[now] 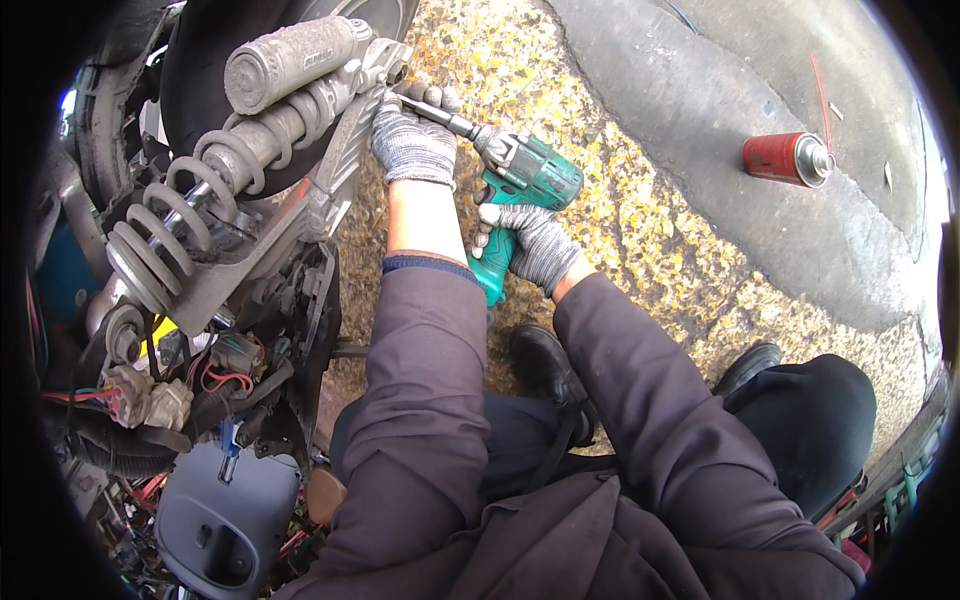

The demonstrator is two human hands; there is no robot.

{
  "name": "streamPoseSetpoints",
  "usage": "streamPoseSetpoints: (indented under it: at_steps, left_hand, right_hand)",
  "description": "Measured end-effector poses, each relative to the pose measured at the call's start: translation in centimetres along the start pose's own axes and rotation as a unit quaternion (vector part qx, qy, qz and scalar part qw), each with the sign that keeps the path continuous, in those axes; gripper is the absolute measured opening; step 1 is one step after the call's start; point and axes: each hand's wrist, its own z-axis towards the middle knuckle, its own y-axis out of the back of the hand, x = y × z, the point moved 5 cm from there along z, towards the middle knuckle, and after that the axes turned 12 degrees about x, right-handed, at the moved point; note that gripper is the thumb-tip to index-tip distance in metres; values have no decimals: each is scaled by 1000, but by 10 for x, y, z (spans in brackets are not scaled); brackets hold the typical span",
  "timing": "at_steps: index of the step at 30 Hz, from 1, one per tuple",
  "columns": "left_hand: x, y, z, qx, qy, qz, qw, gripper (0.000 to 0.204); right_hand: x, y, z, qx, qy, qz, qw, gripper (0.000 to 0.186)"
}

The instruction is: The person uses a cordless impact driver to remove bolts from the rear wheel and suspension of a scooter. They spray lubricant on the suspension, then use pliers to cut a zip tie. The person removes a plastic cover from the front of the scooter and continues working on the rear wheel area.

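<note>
My right hand (pixel 540 245), in a grey knit glove, is wrapped round the grip of a teal and black cordless impact driver (pixel 530 172). The driver's long metal bit (pixel 438 113) points up and left to the metal bracket at the upper end of a coil-spring shock absorber (pixel 240 160). Close by that bracket, my left hand (pixel 415 145), gloved alike, has its fingers curled around the bit's front end. What lies inside those fingers is hidden. A grey cylindrical reservoir (pixel 290 65) sits along the dusty shock.
Exposed wiring and connectors (pixel 150 395) hang below the shock at left. A grey plastic cover (pixel 228 515) lies at lower left among loose parts. To the right, a red spray can (pixel 785 158) with a thin straw lies on the concrete. My black shoe (pixel 545 365) is beneath my arms.
</note>
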Motion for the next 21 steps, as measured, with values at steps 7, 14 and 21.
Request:
streamPoseSetpoints:
  at_steps: [7, 14, 21]
  left_hand:
    - [0, -5, -6, 1, -8, -18, 1000, 44]
    - [1, -10, -8, 32, 4, -28, 999, 38]
    - [14, -14, -23, 28, 27, -57, 998, 33]
  right_hand:
    - [-3, -3, -5, -3, -29, 45, 999, 26]
    - [4, 2, -7, -25, -25, -22, 999, 28]
    - [7, 7, -23, -21, -9, -30, 999, 26]
